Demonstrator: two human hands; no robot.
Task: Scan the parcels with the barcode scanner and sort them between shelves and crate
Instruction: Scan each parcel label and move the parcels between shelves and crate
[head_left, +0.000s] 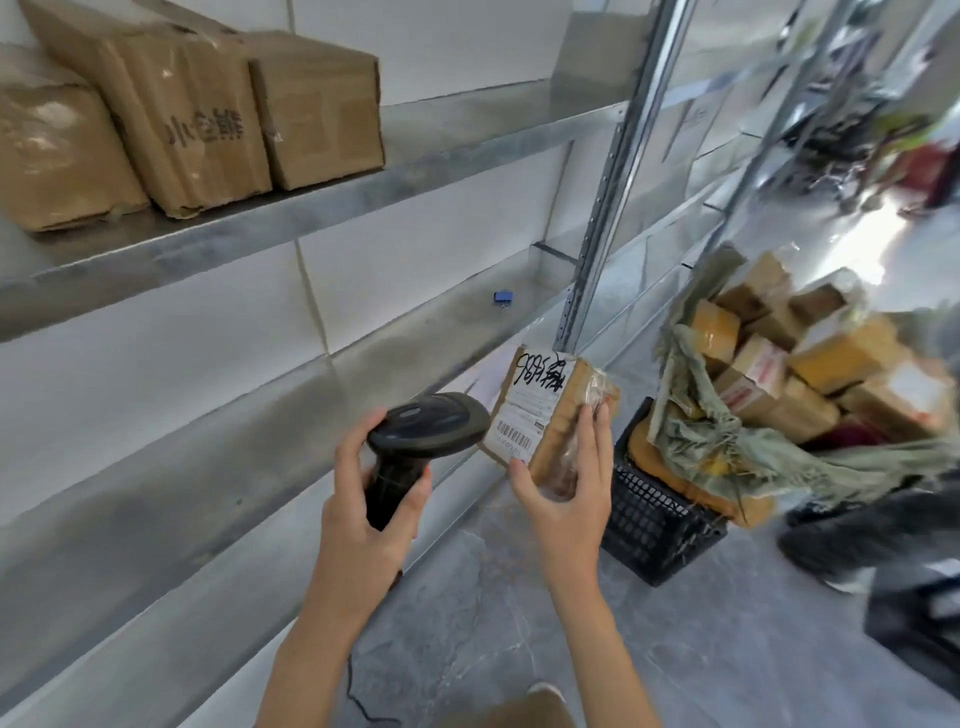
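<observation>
My left hand (363, 512) grips the handle of a black barcode scanner (426, 428), whose head points right at a small brown parcel (545, 410). My right hand (563, 493) holds that parcel by its lower right side, its white label with a barcode and black handwriting turned toward the scanner. A black plastic crate (654, 525) stands on the floor just to the right of the parcel. Behind it a torn greenish sack (727, 441) lies open with several small parcels (831, 358) spilling from it.
Metal shelves (311, 208) run along the left wall. Three large cardboard boxes (192, 109) sit on the upper shelf. A blue binder clip (504, 298) lies on the lower shelf. A perforated steel upright (597, 218) stands behind the parcel. Grey floor lies below; dark shapes at the right edge are blurred.
</observation>
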